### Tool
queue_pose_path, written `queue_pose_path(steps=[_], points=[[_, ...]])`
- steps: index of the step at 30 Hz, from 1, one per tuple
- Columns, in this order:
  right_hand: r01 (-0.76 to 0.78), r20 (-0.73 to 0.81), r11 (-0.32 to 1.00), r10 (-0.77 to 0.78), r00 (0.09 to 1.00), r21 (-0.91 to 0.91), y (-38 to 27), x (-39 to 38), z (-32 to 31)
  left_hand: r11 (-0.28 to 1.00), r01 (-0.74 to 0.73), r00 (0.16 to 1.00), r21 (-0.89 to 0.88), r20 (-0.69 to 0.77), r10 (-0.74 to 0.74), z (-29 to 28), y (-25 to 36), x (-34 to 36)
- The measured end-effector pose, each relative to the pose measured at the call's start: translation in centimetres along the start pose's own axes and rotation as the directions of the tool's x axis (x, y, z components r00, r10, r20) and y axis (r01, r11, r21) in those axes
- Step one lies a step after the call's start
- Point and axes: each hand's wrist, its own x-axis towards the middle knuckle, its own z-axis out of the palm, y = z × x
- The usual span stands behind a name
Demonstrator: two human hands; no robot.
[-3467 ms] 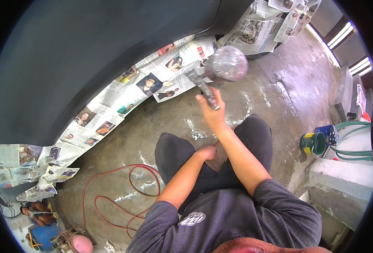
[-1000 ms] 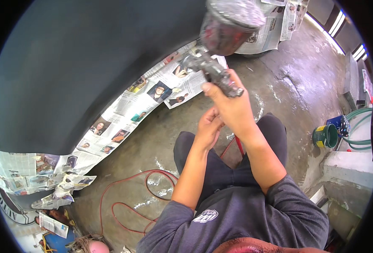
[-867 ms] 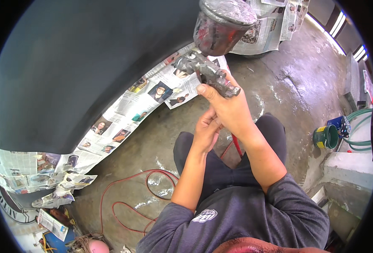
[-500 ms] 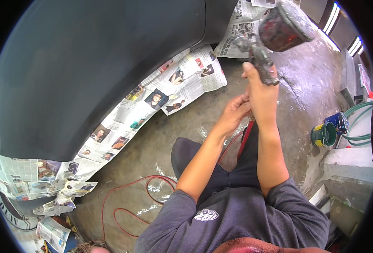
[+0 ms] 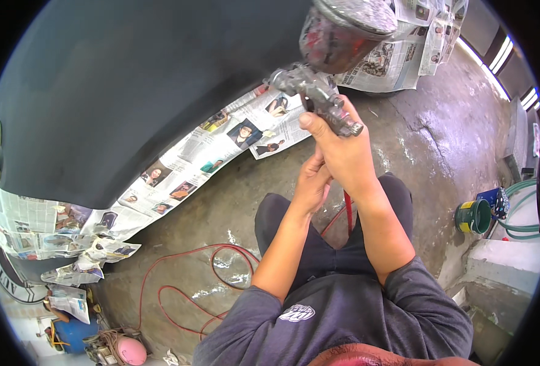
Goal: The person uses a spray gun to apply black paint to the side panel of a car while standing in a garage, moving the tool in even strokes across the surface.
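Observation:
A paint-smeared spray gun with a large cup on top is gripped in my right hand, its handle hidden by my fingers. The nozzle end points left, close to a matte dark grey car panel. Just below, my left hand is closed against the heel of my right hand; whatever its fingers hold is hidden. A red hose hangs below my right wrist, between my legs. Newspaper sheets with printed pictures cover the area along the panel's lower edge.
The red hose lies in loops on the wet concrete floor at the left. More newspaper hangs farther along the car. To the right stand a green bucket and a coiled green hose. A machine with a pink round part sits lower left.
Both hands and the spray gun have moved left, nearer the car panel, and slightly down. The view has shifted a little, showing more of the floor at lower left.

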Motion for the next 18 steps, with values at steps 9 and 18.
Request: queue_pose_path(steps=[9, 18], points=[[0.083, -0.182, 0.996, -0.086, 0.980, -0.026, -0.8, 1.5, -3.6, 0.959, 0.158, 0.981, 0.235, 0.078, -0.180, -1.0, -2.9, 0.8], [0.100, -0.404, 0.975, -0.175, 0.898, -0.199, -1.6, 1.8, -6.1, 0.717, 0.570, 0.821, 0.401, -0.299, -0.486, -12.2, -11.8, -6.3]])
